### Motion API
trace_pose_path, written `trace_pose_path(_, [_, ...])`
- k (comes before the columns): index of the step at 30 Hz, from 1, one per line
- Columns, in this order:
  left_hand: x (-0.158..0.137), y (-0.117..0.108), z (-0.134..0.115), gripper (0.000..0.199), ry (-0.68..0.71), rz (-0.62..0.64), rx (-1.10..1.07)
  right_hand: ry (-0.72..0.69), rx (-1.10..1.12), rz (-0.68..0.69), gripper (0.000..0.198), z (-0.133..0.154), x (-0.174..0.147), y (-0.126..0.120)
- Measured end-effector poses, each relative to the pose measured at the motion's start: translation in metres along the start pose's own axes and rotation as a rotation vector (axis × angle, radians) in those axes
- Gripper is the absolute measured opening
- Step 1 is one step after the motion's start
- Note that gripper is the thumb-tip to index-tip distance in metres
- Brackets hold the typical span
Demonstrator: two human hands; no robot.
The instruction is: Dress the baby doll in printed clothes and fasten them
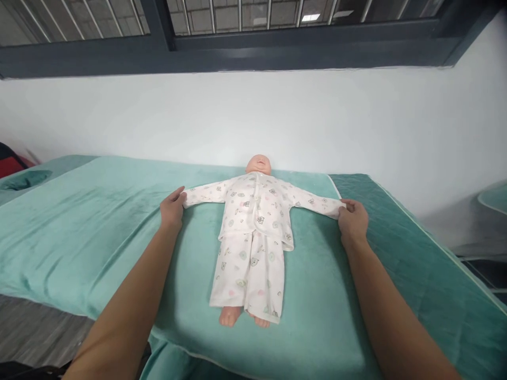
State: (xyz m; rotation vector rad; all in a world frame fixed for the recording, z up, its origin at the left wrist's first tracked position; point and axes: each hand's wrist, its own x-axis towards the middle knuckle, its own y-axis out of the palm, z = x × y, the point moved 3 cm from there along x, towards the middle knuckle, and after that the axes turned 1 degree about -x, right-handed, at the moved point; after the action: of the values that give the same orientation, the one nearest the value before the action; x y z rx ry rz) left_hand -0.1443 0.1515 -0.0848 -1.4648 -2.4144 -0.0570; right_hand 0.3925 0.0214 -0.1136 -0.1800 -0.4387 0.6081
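Observation:
A baby doll (pixel 259 164) lies on its back, its head toward the wall and its bare feet toward me. It wears a white printed pajama top (pixel 257 206) and matching pajama pants (pixel 249 274). My left hand (pixel 173 207) pinches the cuff of the sleeve on the left. On the other side, my right hand (pixel 352 217) has the end of the right-side sleeve between thumb and fingers. Both sleeves are stretched out sideways, just above the bed cover. The doll's hands are hidden inside the sleeves.
Under the doll is a mint-green bed cover (pixel 119 227), with a darker green quilted pad (pixel 420 285) on the right. A white wall (pixel 190 121) and a barred window with a dark frame (pixel 277 53) stand behind. Wooden flooring (pixel 39 322) shows at lower left.

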Motion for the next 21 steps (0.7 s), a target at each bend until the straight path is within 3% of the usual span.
trace_pose_path(3, [0.002,-0.002,0.002,0.046,-0.030,-0.042,-0.086,0.040,-0.011,-0.105,0.037,0.000,0.001,-0.006])
trace_pose_path(7, [0.001,-0.003,0.005,0.049,-0.032,-0.055,-0.002,0.035,-0.068,-0.215,0.041,0.011,-0.005,-0.019])
trace_pose_path(11, [-0.001,0.000,0.005,0.044,0.020,-0.024,0.079,-0.134,-0.143,-0.202,0.034,0.035,-0.026,-0.023])
trace_pose_path(14, [-0.005,0.001,0.002,0.042,0.064,-0.046,0.143,-0.265,-0.146,-0.108,0.031,0.057,-0.058,-0.016])
trace_pose_path(16, [-0.009,0.000,-0.001,0.042,0.080,-0.066,0.173,-0.322,-0.099,0.024,0.029,0.072,-0.088,-0.012])
trace_pose_path(21, [-0.028,-0.005,-0.016,0.038,0.138,-0.104,0.216,-0.290,0.005,0.395,0.028,0.097,-0.184,-0.024])
